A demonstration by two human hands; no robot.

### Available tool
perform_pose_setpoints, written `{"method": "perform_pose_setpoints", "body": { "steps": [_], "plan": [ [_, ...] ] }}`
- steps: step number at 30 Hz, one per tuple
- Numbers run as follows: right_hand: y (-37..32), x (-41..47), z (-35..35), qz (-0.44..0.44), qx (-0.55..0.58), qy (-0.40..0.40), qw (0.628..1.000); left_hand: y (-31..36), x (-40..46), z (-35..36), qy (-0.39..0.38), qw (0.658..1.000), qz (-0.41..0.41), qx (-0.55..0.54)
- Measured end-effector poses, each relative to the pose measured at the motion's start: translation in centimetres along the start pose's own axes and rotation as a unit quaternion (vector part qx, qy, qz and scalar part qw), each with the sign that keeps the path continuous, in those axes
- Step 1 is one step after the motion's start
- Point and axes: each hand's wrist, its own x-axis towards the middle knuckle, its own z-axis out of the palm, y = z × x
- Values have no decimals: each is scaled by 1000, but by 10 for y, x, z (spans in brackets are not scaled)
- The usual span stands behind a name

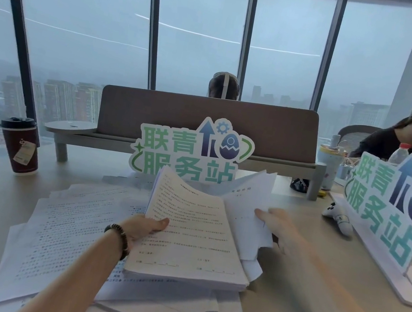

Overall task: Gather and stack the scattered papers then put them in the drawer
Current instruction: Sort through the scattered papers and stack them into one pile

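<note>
Nearest, loose white printed sheets lie fanned over the pale wooden desk: light, floppy, likely to slide, so best pinched at an edge. Above them the left hand, thumb on top, grips a thick stack of printed pages at its left edge; it sags and looks heavy. The right hand pinches a few loose white sheets beside the stack. Beyond stands a green-lettered cardboard sign. No drawer is visible.

Matt paper sheets, seemingly wood-laminate desk
</note>
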Motion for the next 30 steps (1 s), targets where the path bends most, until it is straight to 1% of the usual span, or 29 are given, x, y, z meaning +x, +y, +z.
{"method": "perform_pose_setpoints", "body": {
  "steps": [3,9,12,14,17,20,22,25,27,30],
  "plan": [
    [-17,-3,1,-35,-4,-8,999,-1,1,-1,-1,1000,2,9],
    [-77,-20,-6,-137,-8,-1,991,0,-1,4,10,999,11,31],
    [-104,-31,-12,-157,-13,-27,987,0,-1,5,10,999,16,38],
    [-120,-38,-14,-166,28,-55,984,1,-4,5,1,999,17,27],
    [-132,-47,-22,-174,138,-90,971,2,-5,4,8,999,30,32],
    [-127,-49,-29,-164,193,-94,963,3,-4,1,25,997,47,51],
    [-112,-46,-30,-146,182,-85,969,4,-2,-1,27,997,58,46],
    [-79,-31,-28,-89,135,-56,985,8,-8,5,20,996,89,12],
    [-56,-28,-25,-47,91,-60,993,11,-8,7,19,993,114,9],
    [-26,-29,-15,4,14,-55,998,12,-5,7,-18,991,126,-36]
  ]
}}
